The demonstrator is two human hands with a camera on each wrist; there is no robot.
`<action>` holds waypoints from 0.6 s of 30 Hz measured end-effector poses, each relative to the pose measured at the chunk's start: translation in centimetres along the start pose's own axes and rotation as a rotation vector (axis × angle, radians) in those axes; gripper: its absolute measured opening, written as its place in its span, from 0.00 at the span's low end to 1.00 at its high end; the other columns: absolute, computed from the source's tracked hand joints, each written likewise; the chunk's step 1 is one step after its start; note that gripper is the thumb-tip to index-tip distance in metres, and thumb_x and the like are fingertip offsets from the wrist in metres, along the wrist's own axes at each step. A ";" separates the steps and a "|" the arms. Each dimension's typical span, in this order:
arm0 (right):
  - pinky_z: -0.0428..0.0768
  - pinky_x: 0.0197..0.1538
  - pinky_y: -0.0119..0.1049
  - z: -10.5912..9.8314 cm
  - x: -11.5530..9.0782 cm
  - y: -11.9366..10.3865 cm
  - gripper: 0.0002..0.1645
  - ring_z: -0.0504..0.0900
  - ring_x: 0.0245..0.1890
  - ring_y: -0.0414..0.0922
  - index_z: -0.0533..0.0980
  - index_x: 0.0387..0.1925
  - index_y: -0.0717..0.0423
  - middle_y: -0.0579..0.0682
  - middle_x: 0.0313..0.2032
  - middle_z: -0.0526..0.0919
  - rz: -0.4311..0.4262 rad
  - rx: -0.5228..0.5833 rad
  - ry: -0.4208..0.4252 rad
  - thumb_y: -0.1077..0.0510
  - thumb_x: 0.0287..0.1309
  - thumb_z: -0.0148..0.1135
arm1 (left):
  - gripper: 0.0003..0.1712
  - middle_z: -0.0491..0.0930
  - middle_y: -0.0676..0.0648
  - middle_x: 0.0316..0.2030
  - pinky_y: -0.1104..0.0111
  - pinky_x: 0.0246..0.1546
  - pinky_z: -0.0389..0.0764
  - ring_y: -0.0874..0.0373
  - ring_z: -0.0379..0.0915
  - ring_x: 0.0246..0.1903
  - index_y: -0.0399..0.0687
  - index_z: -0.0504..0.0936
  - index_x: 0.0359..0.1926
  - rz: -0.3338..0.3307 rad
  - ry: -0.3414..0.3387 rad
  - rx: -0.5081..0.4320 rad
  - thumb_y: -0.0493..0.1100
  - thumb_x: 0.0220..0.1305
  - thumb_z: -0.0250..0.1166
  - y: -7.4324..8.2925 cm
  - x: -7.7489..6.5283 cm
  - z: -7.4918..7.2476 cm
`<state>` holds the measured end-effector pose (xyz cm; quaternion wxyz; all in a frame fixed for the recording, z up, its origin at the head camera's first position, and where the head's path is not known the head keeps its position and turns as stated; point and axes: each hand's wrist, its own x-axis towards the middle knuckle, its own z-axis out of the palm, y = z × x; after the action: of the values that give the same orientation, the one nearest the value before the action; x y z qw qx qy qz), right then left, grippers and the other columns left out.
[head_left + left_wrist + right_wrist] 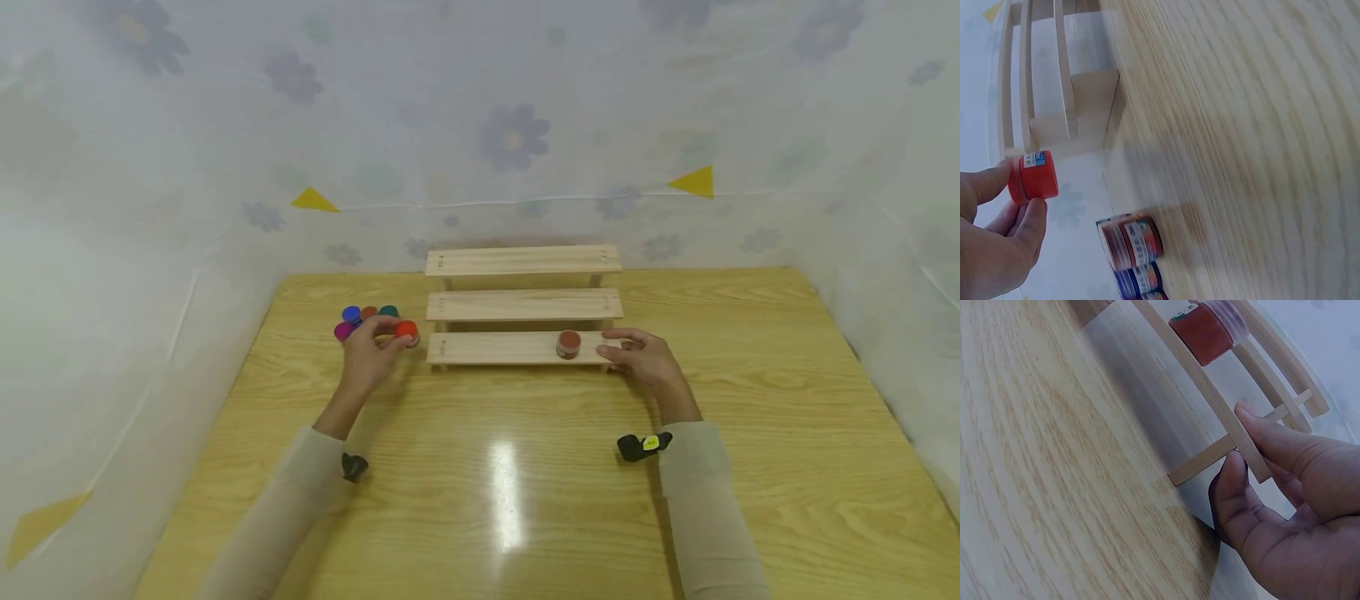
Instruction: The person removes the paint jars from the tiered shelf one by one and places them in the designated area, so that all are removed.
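My left hand (367, 354) pinches a small red paint jar (1039, 178) between thumb and fingertips. It holds the jar above the table, just left of a three-step wooden rack (502, 348). With thumb and fingers my right hand (648, 367) grips the right end of the rack's lowest board, as the right wrist view shows. On that same board, close to these fingers, stands a reddish-brown paint jar (1200, 334). Behind the left hand sit several more jars, among them a blue jar (351, 315), a green jar (387, 311) and a purple jar (342, 332), partly hidden by it.
The rack's middle board (525, 304) and top board (525, 261) rise in steps toward the back. A flowered sheet (517, 192) hangs behind and on both sides of the wood-grain table (577, 517). Yellow triangles (693, 182) mark the sheet.
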<state>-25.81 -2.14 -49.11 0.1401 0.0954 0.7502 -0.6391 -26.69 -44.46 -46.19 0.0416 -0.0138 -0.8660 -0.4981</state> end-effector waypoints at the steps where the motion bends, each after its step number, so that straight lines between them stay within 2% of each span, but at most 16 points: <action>1: 0.85 0.40 0.32 0.0 0.0 0.1 0.33 0.82 0.30 0.37 0.72 0.58 0.58 0.37 0.27 0.81 -0.001 0.000 0.001 0.51 0.53 0.70 | 0.20 0.78 0.37 0.49 0.58 0.50 0.83 0.45 0.78 0.50 0.38 0.75 0.52 -0.016 0.000 0.002 0.40 0.60 0.66 -0.1 0.0 -0.2; 10: 0.85 0.39 0.32 -0.1 0.5 0.5 0.31 0.81 0.30 0.37 0.74 0.56 0.55 0.36 0.27 0.81 -0.019 0.002 -0.003 0.50 0.51 0.70 | 0.22 0.78 0.36 0.48 0.56 0.49 0.82 0.44 0.77 0.48 0.38 0.74 0.54 -0.084 0.056 0.078 0.43 0.62 0.65 -2.0 0.7 -2.1; 18: 0.85 0.39 0.31 0.0 0.5 0.5 0.31 0.81 0.29 0.37 0.73 0.56 0.55 0.36 0.26 0.81 -0.023 -0.001 -0.002 0.49 0.51 0.70 | 0.21 0.78 0.36 0.49 0.57 0.53 0.79 0.45 0.75 0.51 0.36 0.75 0.54 -0.126 0.125 0.063 0.42 0.62 0.65 -3.1 1.0 -3.3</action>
<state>-26.14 -2.06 -49.72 0.1334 0.0862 0.7515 -0.6403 -27.71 -48.85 -47.13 0.0643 0.0731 -0.8761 -0.4722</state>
